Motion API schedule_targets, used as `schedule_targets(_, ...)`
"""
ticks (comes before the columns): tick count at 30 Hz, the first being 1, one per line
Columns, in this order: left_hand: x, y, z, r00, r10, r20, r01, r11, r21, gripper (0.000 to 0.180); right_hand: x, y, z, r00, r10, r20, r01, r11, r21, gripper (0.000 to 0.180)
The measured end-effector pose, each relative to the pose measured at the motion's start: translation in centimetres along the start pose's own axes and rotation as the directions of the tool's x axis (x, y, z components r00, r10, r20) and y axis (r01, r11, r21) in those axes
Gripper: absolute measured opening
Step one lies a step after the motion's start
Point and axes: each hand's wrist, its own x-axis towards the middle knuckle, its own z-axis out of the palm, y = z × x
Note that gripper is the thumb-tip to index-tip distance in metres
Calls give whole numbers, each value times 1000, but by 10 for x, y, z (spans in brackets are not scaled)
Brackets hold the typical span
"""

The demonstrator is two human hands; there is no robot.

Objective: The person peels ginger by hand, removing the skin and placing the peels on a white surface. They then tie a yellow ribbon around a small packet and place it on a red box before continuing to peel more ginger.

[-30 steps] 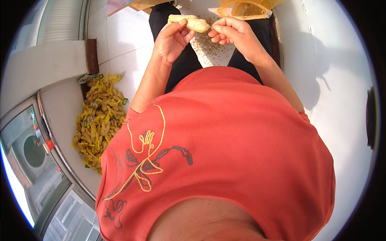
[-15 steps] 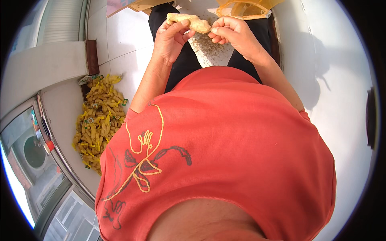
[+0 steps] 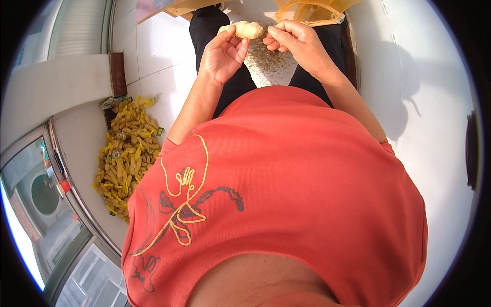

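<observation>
- Left hand (image 3: 223, 60) pinches a pale knobbly root (image 3: 247, 30) between thumb and fingers.
- Right hand (image 3: 303, 47), fingers curled, near the root's right end; cannot tell whether it pinches anything.
- Root: crosswise, above scattered brown scraps (image 3: 270, 60).

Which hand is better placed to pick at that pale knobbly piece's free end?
Probably the right hand: it is close beside the free end of the pale knobbly piece, while the left hand is occupied holding the other end.

The left hand (image 3: 223, 60) partly hides the ginger-like root (image 3: 249, 29) at twelve o'clock; at one, the top edge crops the orange mesh bag (image 3: 313, 11).
</observation>
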Motion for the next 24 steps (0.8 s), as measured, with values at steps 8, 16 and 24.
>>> schedule_targets(8, -1, -9, 6, 999, 34, -19, -32, 996, 78, 23, 1, 2, 4, 995, 90, 45, -93, 994, 54, 32)
schedule_targets(16, 1, -11, 1, 998, -31, -60, 31, 1000, 3, 25, -1, 3, 5, 999, -24, 25, 21, 994, 105, 25)
schedule_targets(24, 1, -16, 5, 996, -42, -78, 39, 998, -39, 25, -1, 3, 10, 991, -95, -93, 91, 995, -44, 29)
